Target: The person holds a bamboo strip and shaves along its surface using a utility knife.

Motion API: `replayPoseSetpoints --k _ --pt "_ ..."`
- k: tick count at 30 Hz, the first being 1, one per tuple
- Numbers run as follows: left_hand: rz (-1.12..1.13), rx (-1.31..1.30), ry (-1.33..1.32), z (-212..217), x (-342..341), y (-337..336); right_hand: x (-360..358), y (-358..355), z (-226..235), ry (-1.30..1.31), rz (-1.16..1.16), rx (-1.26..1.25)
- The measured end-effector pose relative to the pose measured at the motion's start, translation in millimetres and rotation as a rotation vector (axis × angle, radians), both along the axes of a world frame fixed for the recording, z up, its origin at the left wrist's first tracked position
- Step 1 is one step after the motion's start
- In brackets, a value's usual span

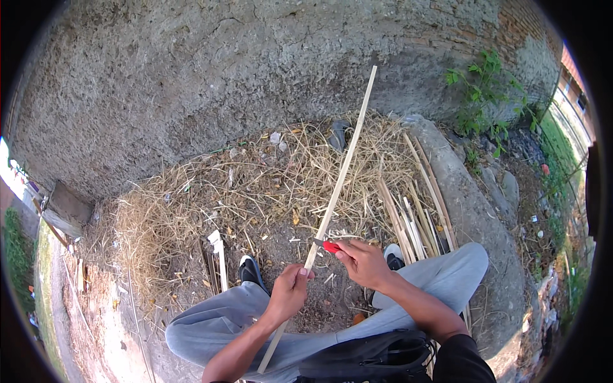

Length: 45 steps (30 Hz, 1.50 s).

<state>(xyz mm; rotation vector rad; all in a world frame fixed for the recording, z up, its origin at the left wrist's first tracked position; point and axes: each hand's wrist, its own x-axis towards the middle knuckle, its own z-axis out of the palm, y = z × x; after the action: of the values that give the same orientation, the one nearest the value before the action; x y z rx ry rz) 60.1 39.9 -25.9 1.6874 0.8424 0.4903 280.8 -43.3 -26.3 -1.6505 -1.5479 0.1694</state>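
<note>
My left hand [291, 289] is closed around a long, pale wooden strip [348, 159]. The strip slants from my lap, between my knees, up and away to the right toward the wall. In my right hand [365, 263] is a red utility knife [331, 246], gripped by its handle. Its dark blade meets the edge of the strip just above my left hand. Small pale shavings lie on the soil beneath.
Straw [255, 172] covers the ground before a rough wall [211, 70]. More strips [421, 217] lie bundled by my right knee, beside a stone ledge [469, 210]. A few pieces [221, 262] stand near my left shoe [251, 271]. A leafy plant [488, 80] grows at the far right.
</note>
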Motion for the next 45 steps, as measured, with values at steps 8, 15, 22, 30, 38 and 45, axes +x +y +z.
replayPoseSetpoints --k 8,15,22,30,38,45 --pt "-0.003 0.177 0.125 19.1 6.7 -7.1 -4.2 -4.7 4.6 -0.087 -0.022 0.047" --pt "-0.075 0.379 0.102 26.0 5.8 -12.9 5.8 6.4 -7.3 -0.188 -0.159 0.130" --pt "-0.064 0.349 0.063 22.3 3.6 -14.6 8.3 10.0 -13.6 -0.213 -0.150 0.185" --pt "-0.278 0.183 0.050 24.6 -9.3 -46.9 131.2 -7.1 5.0 -0.038 -0.619 0.035" --pt "-0.053 -0.270 0.003 24.9 7.8 -27.0 54.0 -21.1 27.2 0.199 -0.258 0.135" --pt "0.045 0.091 0.200 18.7 13.9 -20.4 13.0 -12.8 5.9 -0.041 -0.078 0.047"
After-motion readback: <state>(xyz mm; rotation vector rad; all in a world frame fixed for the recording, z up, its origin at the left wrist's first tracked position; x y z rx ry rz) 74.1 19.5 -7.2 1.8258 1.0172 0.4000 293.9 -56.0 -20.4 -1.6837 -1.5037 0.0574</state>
